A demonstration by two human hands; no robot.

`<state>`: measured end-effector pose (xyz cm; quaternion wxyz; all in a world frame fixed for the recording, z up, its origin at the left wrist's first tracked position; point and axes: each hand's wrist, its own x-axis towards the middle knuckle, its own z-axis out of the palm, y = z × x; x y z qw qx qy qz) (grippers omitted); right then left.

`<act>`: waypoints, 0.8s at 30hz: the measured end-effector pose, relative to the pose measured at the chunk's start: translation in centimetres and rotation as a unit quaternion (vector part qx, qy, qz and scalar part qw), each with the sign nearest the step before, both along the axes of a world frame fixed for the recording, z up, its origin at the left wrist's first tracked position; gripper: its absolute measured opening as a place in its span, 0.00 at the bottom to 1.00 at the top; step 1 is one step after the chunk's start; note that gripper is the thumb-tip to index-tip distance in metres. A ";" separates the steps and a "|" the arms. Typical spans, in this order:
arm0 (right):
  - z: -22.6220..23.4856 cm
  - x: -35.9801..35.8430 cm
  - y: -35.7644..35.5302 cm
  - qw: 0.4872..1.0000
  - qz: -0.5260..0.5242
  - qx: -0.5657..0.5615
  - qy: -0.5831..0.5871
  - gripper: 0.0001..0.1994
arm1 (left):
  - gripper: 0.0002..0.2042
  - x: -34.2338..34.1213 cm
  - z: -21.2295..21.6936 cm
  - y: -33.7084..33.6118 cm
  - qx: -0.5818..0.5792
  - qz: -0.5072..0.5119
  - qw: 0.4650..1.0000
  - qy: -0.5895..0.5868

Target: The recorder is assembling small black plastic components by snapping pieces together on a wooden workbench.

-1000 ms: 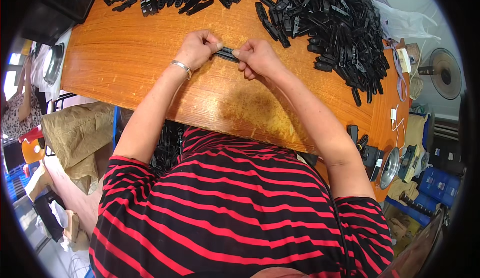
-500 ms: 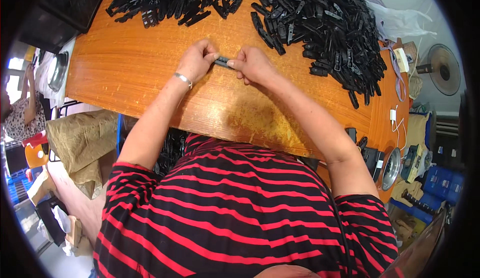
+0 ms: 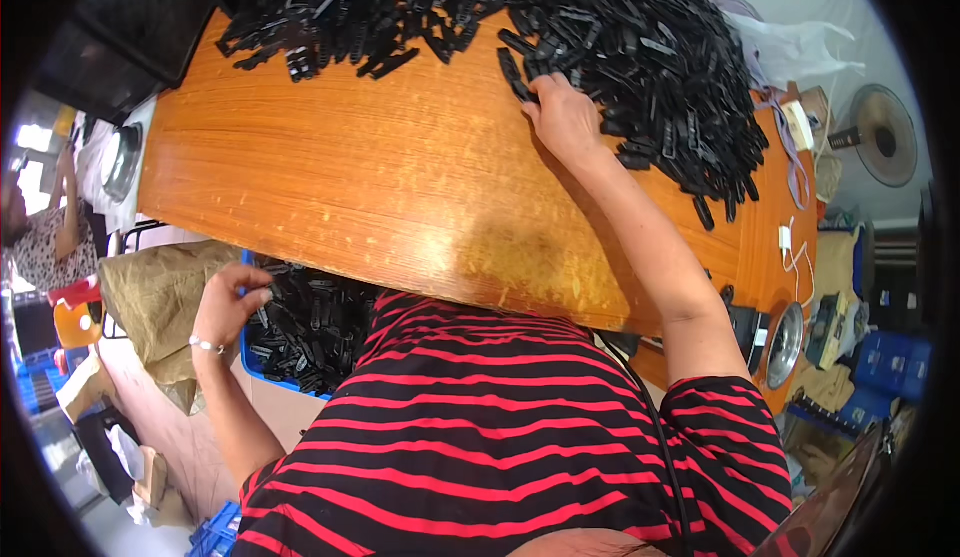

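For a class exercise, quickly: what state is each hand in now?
Left hand: open, apparently empty.
Right hand: at the pile; grip open or closed, cannot tell.

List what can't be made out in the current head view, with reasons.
In the head view:
Right hand: its own back hides whether it grips anything.
Blue bin: partly covered by the table and striped shirt.
Heap of black parts: cut off by the top edge; individual details too small.
Person at far left: partly lost in the dark rim.
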<state>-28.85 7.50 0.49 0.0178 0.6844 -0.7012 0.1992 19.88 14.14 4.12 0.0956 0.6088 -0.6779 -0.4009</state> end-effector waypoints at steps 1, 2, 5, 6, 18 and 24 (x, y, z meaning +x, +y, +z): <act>-0.2 0.4 0.0 1.000 -0.009 -0.005 0.004 0.10 | 0.05 -0.5 -0.3 -0.5 -0.046 0.000 0.999 -0.009; -0.3 0.7 -0.1 1.000 -0.002 -0.008 0.002 0.10 | 0.05 -1.6 -0.8 -1.4 -0.061 0.019 0.997 0.036; -0.7 0.8 -0.2 1.000 0.018 -0.016 0.012 0.07 | 0.07 -7.7 -0.9 -5.6 -0.146 0.011 0.989 0.037; -0.7 1.3 -0.1 1.000 0.023 -0.017 0.010 0.07 | 0.10 -9.3 -1.9 -7.2 -0.192 0.009 0.981 0.033; -1.8 7.4 1.3 0.986 0.135 0.081 -0.045 0.07 | 0.10 -23.8 -5.3 -18.7 -0.413 -0.040 0.898 -0.149; -1.8 7.6 0.6 0.977 0.174 0.077 -0.096 0.09 | 0.09 -22.6 -3.8 -15.8 -0.264 -0.062 0.962 -0.020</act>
